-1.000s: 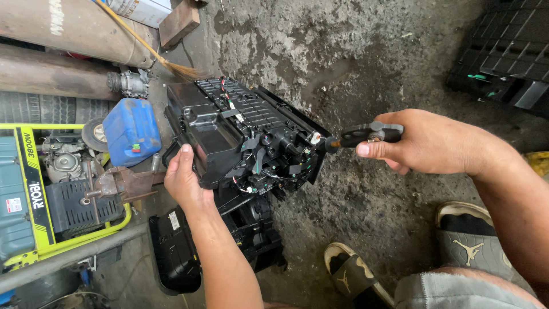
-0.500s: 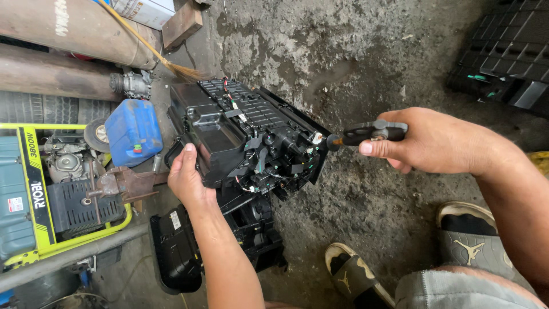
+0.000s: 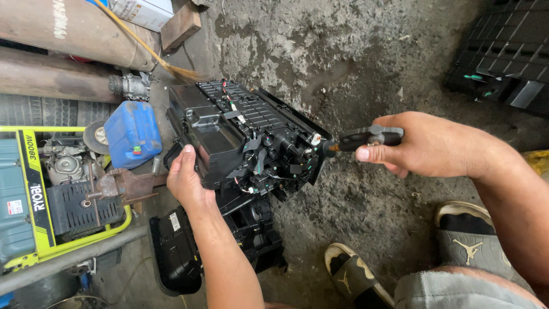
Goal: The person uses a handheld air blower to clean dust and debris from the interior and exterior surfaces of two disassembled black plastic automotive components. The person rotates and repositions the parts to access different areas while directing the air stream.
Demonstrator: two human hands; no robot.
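left hand [image 3: 186,180] bracing black housing [image 3: 240,137], right hand [image 3: 426,146] gripping screwdriver [image 3: 363,138]

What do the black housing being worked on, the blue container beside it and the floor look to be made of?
Black housing: apparently moulded plastic, matte and dusty, with ribbed grilles and clips. Blue container: likely plastic, smooth with a slight sheen and rounded corners. Floor: probably concrete, rough, pitted and darkly stained. The screwdriver in the right hand has a dark handle, seemingly plastic or rubber.

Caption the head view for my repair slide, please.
Left hand steadies a black plastic housing while right hand drives a screwdriver into it.
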